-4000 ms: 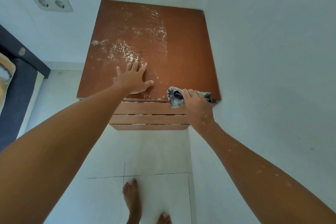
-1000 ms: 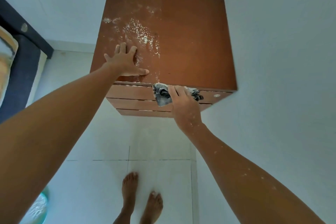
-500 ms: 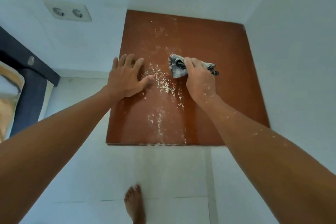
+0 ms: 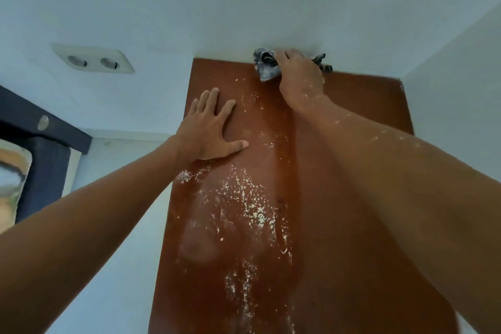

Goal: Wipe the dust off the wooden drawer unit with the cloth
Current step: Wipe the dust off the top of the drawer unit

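Note:
The wooden drawer unit's brown top (image 4: 352, 106) fills the middle of the view, standing in a corner between two white walls. White dust (image 4: 252, 209) lies scattered in a band down its middle. My right hand (image 4: 299, 76) grips a crumpled grey cloth (image 4: 265, 66) at the far edge of the top, against the back wall. My left hand (image 4: 208, 130) rests flat on the left part of the top with its fingers spread. The drawer fronts are hidden from this angle.
A double wall socket (image 4: 93, 61) sits on the back wall to the left. A dark bed frame (image 4: 40, 127) with a mattress stands at the far left. The right wall (image 4: 461, 62) runs along the unit's right side.
My right hand has carried the cloth from the unit's front edge up across the top to the back wall. My left hand stays flat on the top. The camera has come closer.

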